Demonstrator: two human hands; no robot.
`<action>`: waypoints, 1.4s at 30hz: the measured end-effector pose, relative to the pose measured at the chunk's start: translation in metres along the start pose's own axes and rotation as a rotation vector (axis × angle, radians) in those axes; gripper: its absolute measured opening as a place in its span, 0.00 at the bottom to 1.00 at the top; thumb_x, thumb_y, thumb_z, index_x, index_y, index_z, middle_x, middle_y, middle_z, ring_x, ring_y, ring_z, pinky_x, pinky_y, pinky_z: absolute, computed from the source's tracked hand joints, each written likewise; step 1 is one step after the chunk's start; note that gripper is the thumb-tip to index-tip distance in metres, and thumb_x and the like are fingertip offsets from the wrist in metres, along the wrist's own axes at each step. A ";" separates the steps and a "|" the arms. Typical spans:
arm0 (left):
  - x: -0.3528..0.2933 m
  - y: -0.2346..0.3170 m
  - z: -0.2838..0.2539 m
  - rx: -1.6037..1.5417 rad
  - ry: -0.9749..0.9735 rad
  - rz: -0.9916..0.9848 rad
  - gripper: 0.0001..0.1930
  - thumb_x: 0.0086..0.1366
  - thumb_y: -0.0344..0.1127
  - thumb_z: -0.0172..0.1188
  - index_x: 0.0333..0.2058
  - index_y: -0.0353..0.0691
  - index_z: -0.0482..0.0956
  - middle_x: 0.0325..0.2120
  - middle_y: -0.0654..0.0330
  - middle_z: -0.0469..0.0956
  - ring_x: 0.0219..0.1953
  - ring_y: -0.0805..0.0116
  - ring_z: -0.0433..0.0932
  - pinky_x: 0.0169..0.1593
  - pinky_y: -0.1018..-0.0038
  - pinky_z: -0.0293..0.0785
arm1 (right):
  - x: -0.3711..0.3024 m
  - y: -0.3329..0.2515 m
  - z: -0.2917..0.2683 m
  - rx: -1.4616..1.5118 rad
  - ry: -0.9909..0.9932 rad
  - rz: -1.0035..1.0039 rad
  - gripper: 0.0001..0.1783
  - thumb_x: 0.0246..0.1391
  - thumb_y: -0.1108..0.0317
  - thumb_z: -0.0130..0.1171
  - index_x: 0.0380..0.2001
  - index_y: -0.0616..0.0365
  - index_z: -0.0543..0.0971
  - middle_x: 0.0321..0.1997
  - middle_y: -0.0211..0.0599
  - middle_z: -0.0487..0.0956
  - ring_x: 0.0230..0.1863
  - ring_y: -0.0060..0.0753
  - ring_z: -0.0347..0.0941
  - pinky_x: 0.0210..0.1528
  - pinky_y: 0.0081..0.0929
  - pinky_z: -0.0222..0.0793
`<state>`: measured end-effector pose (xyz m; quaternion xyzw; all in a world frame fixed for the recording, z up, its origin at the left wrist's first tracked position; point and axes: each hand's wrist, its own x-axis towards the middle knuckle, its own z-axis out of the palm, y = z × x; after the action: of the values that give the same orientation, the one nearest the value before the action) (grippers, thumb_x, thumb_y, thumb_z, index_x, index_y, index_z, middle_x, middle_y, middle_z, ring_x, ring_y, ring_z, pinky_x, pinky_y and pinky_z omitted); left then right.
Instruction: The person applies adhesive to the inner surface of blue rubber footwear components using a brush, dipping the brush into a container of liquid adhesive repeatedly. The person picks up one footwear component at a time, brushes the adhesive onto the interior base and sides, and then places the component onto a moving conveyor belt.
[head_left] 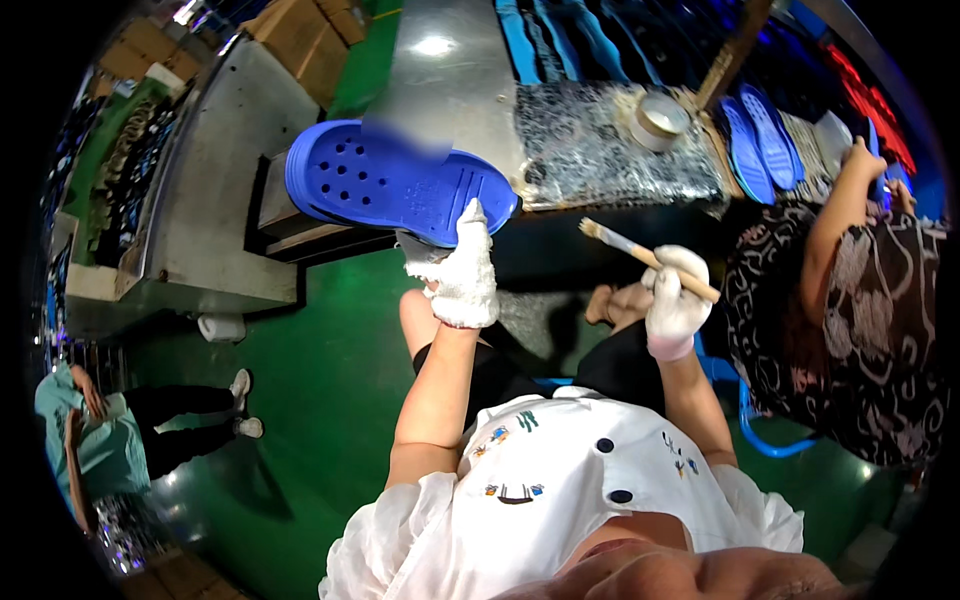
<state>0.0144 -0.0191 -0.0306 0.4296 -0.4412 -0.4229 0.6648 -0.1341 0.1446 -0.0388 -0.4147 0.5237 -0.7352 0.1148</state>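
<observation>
While left hand (464, 283), partly hidden, grips blue shoe (405, 195) | right hand (678, 298) closed round brush (630, 247)

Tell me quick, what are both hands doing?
Left hand: closed on a blue shoe part, gripping its edge.
Right hand: closed around a brush.

Blue shoe piece (408, 198) — round holes leftward, held crosswise; wooden-handled brush (640, 253) — slanted, bristles left.

Both forearms (440, 385) forward, left fingers (474, 232) in a straight-thumbed grip, right fingers (684, 263) curled inward.
</observation>
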 end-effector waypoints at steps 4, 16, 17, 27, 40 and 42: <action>-0.032 0.017 0.008 -0.013 -0.130 -0.020 0.25 0.54 0.27 0.70 0.48 0.29 0.70 0.40 0.52 0.78 0.38 0.67 0.78 0.44 0.70 0.77 | 0.014 -0.017 0.013 -0.008 -0.022 -0.174 0.10 0.57 0.82 0.52 0.42 0.68 0.74 0.29 0.38 0.77 0.22 0.19 0.72 0.25 0.16 0.69; -0.044 0.001 0.005 -0.001 -0.194 0.064 0.22 0.54 0.22 0.68 0.47 0.32 0.72 0.41 0.56 0.77 0.38 0.71 0.78 0.44 0.74 0.78 | 0.013 -0.027 0.014 -0.187 -0.068 -0.109 0.08 0.47 0.83 0.59 0.34 0.67 0.78 0.31 0.42 0.80 0.26 0.29 0.76 0.30 0.22 0.72; -0.047 0.004 0.006 0.005 -0.200 0.052 0.22 0.54 0.21 0.68 0.47 0.32 0.71 0.41 0.56 0.77 0.38 0.71 0.78 0.44 0.74 0.78 | 0.013 -0.027 0.014 -0.171 -0.057 -0.095 0.08 0.47 0.83 0.60 0.34 0.66 0.78 0.31 0.42 0.80 0.26 0.30 0.76 0.30 0.22 0.72; -0.051 0.009 0.010 -0.112 -0.231 -0.080 0.29 0.53 0.28 0.71 0.51 0.29 0.69 0.44 0.51 0.78 0.42 0.66 0.79 0.50 0.69 0.75 | 0.013 -0.030 0.010 -0.319 -0.073 -0.208 0.09 0.42 0.83 0.59 0.30 0.64 0.79 0.25 0.40 0.79 0.22 0.35 0.77 0.25 0.24 0.72; -0.056 0.003 0.007 -0.086 -0.346 -0.089 0.31 0.53 0.24 0.70 0.54 0.31 0.65 0.45 0.52 0.76 0.42 0.66 0.79 0.50 0.70 0.76 | 0.012 -0.031 0.005 -0.424 -0.137 -0.299 0.06 0.41 0.81 0.59 0.26 0.62 0.77 0.24 0.39 0.79 0.21 0.37 0.77 0.23 0.26 0.72; -0.054 0.005 0.009 -0.064 -0.345 -0.063 0.31 0.53 0.23 0.69 0.55 0.31 0.64 0.45 0.51 0.76 0.43 0.66 0.78 0.49 0.70 0.77 | 0.012 -0.032 -0.004 -0.447 -0.114 -0.321 0.05 0.41 0.80 0.58 0.26 0.62 0.77 0.24 0.38 0.79 0.21 0.35 0.76 0.23 0.24 0.72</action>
<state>-0.0063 0.0312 -0.0356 0.3430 -0.5213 -0.5249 0.5789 -0.1360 0.1531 -0.0052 -0.5482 0.5932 -0.5857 -0.0679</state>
